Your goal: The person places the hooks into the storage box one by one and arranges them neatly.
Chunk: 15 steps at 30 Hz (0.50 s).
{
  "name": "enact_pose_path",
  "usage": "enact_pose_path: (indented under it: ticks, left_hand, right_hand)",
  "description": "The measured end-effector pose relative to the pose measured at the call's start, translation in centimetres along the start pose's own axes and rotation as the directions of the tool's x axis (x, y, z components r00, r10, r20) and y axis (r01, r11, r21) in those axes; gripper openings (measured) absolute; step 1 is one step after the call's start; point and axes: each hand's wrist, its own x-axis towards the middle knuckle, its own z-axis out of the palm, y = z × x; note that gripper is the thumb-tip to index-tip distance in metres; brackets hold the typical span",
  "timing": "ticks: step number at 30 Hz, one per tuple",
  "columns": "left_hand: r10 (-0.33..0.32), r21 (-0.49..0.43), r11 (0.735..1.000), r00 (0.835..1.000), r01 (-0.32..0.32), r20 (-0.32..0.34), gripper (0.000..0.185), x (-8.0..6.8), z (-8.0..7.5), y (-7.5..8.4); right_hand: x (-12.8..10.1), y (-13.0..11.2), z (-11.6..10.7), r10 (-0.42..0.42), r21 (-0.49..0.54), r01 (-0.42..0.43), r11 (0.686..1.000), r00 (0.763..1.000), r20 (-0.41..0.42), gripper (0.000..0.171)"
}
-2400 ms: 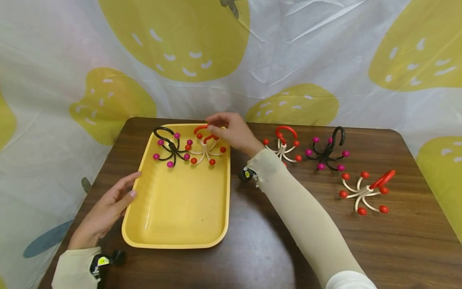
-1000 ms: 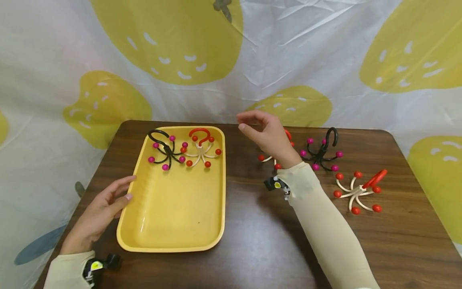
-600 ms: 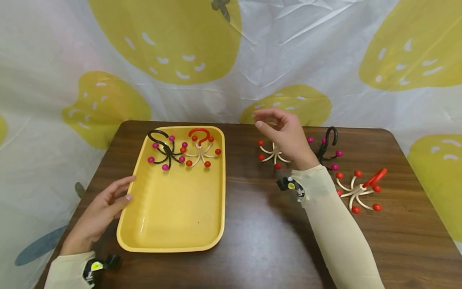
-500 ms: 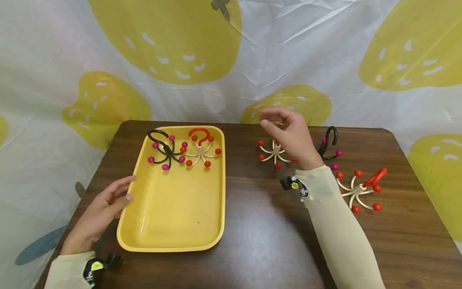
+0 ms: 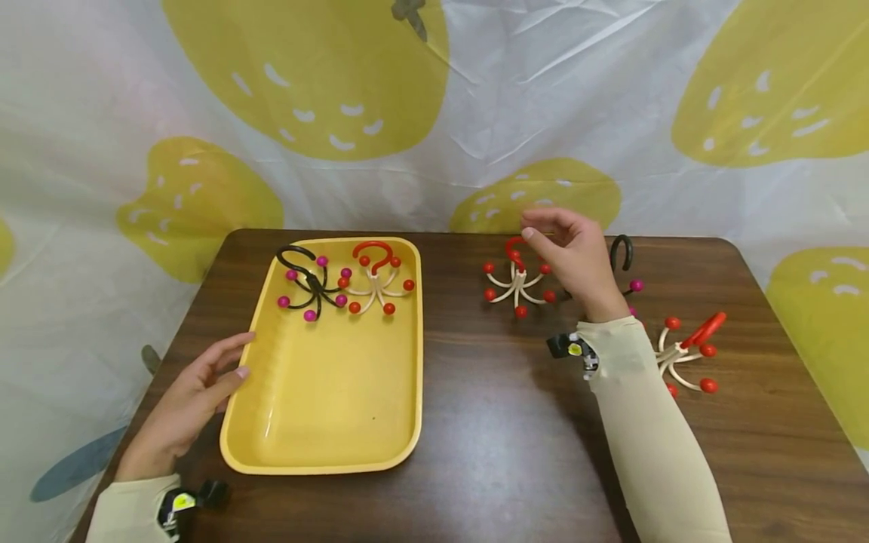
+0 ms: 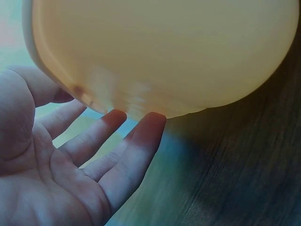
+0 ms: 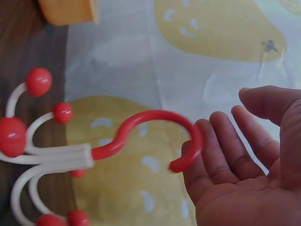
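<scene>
My left hand (image 5: 193, 403) is at the left rim of the yellow tray (image 5: 326, 469), its extended fingertips right at the edge. My right hand (image 5: 575, 253) is raised with relaxed fingers, nothing in its grasp. Just left of it stands a white claw-style hanger (image 5: 519, 280) with red ball tips. In the right wrist view its red hook (image 7: 155, 115) curves up close to the fingertips. Two more such hangers lie at the tray's far end: a black one (image 5: 314, 284) with magenta balls and a white one (image 5: 374, 282) with red balls.
Behind my right hand a black hanger (image 5: 621, 253) with magenta balls is mostly hidden. Farther right, a white hanger (image 5: 672, 353) with a red hook is partly covered by my sleeve. A fruit-print cloth (image 5: 529, 113) hangs along the back edge of the wooden table (image 5: 489, 437).
My right hand left the white hanger in the tray and moved right, past the hook of the white hanger on the table. The left hand has stayed at the tray's rim.
</scene>
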Motion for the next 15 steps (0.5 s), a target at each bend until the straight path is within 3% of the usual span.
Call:
enact_pose_path:
  ticks: [6, 15]
  left_hand:
    - [-0.016, 0.007, 1.0, 1.0, 0.016, -0.003, 0.055, 0.0, 0.0, 0.1]
    - [-0.019, -0.009, 1.0, 1.0, 0.018, -0.01, 0.055, -0.1, 0.0, 0.0]
  right_hand:
    - [-0.2, 2.3, -0.2, 0.059, -0.103, -0.056, 0.993, 0.998, 0.027, 0.032]
    - [-0.6, 3.6, -0.2, 0.118, -0.146, -0.113, 0.983, 0.993, 0.03, 0.033]
